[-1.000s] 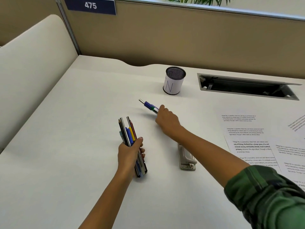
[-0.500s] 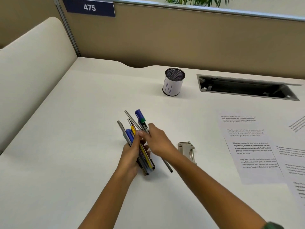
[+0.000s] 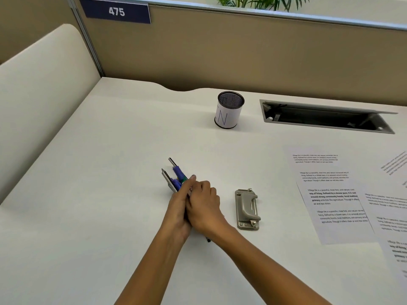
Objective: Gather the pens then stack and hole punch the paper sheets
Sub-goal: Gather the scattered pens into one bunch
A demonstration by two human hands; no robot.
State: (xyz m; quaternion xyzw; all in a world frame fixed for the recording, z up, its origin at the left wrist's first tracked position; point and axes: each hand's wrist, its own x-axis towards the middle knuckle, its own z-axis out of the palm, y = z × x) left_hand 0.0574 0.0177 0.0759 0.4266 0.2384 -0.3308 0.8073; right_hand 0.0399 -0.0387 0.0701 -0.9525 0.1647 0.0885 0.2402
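Observation:
A bundle of several pens (image 3: 174, 176) lies low over the white desk (image 3: 110, 172), its tips pointing up and left. My left hand (image 3: 178, 208) grips the bundle from the left side. From the right, my right hand (image 3: 203, 204) closes over the same pens, and most of their length is hidden between the two hands. One dark tip sticks out below the wrists. A grey hole punch (image 3: 247, 209) sits just right of my hands. Printed paper sheets (image 3: 330, 194) lie scattered and overlapping at the right.
A black mesh pen cup (image 3: 229, 110) with a white label stands at the back centre. An open cable tray (image 3: 326, 116) is sunk into the desk at the back right. Beige partition walls close the back and left.
My right hand picked up the blue marker from the desk, carried it back to the bundle and now clasps the pens together with my left hand. The view has shifted a little.

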